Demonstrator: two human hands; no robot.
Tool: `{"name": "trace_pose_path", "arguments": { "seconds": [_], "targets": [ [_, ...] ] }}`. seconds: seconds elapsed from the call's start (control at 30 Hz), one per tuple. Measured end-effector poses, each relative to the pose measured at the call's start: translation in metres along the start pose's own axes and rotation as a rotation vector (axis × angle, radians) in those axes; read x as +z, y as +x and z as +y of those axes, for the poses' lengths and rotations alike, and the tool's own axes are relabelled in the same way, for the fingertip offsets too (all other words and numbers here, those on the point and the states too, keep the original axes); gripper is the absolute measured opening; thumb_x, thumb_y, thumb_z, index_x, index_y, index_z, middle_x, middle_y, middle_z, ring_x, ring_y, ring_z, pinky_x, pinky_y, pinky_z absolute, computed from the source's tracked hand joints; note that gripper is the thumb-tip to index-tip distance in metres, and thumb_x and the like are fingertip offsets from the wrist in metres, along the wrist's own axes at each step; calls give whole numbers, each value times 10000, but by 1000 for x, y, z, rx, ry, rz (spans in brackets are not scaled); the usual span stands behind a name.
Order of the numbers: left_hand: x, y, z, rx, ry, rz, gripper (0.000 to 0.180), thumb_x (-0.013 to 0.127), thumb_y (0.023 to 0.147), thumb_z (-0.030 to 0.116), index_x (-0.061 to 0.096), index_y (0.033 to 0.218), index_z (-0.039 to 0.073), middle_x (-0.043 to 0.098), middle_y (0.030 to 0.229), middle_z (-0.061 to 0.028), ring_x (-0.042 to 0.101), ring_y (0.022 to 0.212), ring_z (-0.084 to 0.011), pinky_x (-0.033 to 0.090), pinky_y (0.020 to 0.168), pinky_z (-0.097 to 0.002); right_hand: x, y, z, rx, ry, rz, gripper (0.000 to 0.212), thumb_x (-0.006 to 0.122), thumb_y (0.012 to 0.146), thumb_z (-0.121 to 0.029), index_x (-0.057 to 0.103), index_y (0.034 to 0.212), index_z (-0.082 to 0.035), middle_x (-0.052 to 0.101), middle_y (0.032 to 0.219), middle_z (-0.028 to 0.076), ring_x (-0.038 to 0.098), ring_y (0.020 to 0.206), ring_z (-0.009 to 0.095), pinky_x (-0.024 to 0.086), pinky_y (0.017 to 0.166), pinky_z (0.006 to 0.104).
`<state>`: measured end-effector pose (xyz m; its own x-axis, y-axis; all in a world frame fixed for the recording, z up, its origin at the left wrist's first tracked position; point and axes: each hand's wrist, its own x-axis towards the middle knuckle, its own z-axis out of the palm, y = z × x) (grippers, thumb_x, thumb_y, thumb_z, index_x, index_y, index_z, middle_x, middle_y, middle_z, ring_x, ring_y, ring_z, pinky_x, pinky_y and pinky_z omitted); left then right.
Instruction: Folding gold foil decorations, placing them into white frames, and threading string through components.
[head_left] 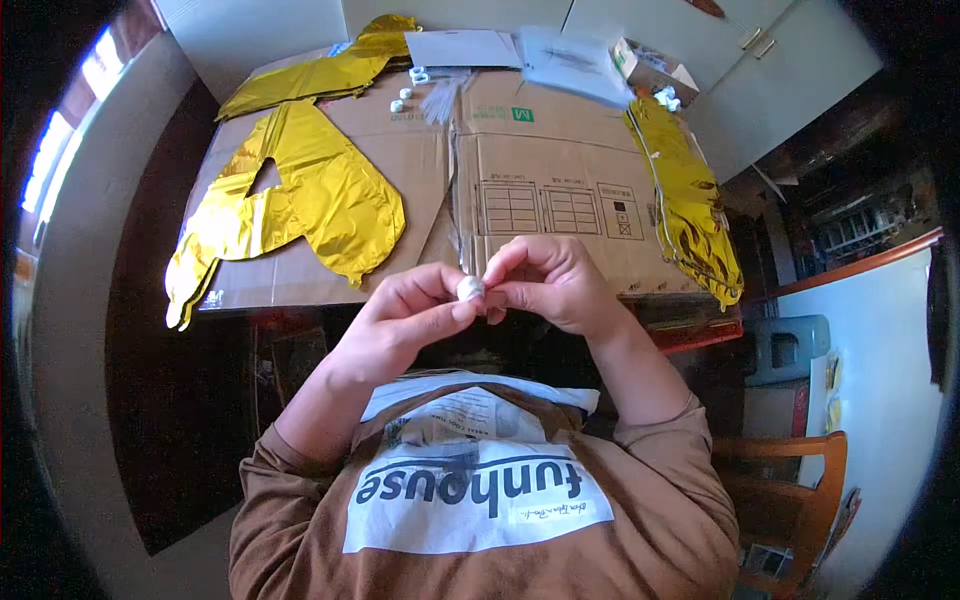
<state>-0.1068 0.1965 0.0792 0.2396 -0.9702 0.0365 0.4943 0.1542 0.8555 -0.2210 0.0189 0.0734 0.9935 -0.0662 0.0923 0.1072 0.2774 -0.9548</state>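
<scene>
Near the cardboard's front edge, my hands meet around a small round white roll (470, 288). My left hand (415, 308) pinches it between thumb and fingers. The fingers of my right hand (545, 285) are pressed together at the roll's right side; whether they grip its loose end is too small to make out. To the left lies a flat gold foil balloon (325, 190) shaped like a letter A. Another gold foil balloon (685, 195), folded and long, rests along the right edge.
Flattened cardboard (410, 150) covers the table. More gold foil (310, 80) lies at the back left. Several small white rolls (400, 100), clear plastic strips (445, 95), a white sheet (463, 49), a clear bag (570, 65) and an open box (650, 68) sit along the back. A wooden chair (825, 480) stands right.
</scene>
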Motion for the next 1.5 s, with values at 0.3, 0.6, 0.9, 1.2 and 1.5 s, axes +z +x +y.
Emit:
{"name": "trace_pose_path", "arguments": {
  "seconds": [0.3, 0.6, 0.9, 1.2, 1.5],
  "targets": [
    [-15, 4, -17, 43, -198, 65, 152, 588, 914, 144, 587, 1020, 34, 585, 906, 17, 469, 777, -33, 359, 688, -174, 15, -11, 2, -223, -542, 163, 115, 676, 816, -32, 646, 923, -2, 655, 825, 59, 627, 759, 129, 494, 684, 258],
    [-18, 5, -23, -4, -323, 53, 176, 595, 888, 195, 571, 973, 43, 532, 825, -8, 463, 733, -107, 369, 722, -247, 8, -6, -18, -556, -1081, 199, 202, 685, 761, -22, 646, 957, -46, 634, 846, 93, 625, 793, 258, 500, 714, 341],
    [-13, 5, -17, -47, -343, 12, 311, 603, 854, 260, 548, 992, -13, 543, 851, -42, 503, 777, -137, 406, 791, -277, 11, 6, -12, -815, -1235, 150, 258, 694, 761, -57, 624, 1009, -39, 637, 832, 100, 628, 756, 252, 497, 685, 345],
    [-16, 1, -16, -48, -26, 38, 382, 609, 840, 349, 569, 1017, 13, 542, 875, -4, 482, 830, -94, 381, 781, -235, 20, 1, -23, -342, -852, 64, 245, 726, 741, -22, 628, 965, -12, 662, 829, 72, 648, 743, 155, 513, 685, 267],
    [-6, 2, -22, 230, 758, 215, 169, 671, 860, 162, 610, 858, 5, 506, 664, 9, 434, 609, -48, 350, 523, -220, 27, -4, -14, -169, -788, 168, 240, 694, 757, -8, 586, 972, -8, 655, 837, 68, 648, 759, 127, 523, 679, 267]
  ]
}}
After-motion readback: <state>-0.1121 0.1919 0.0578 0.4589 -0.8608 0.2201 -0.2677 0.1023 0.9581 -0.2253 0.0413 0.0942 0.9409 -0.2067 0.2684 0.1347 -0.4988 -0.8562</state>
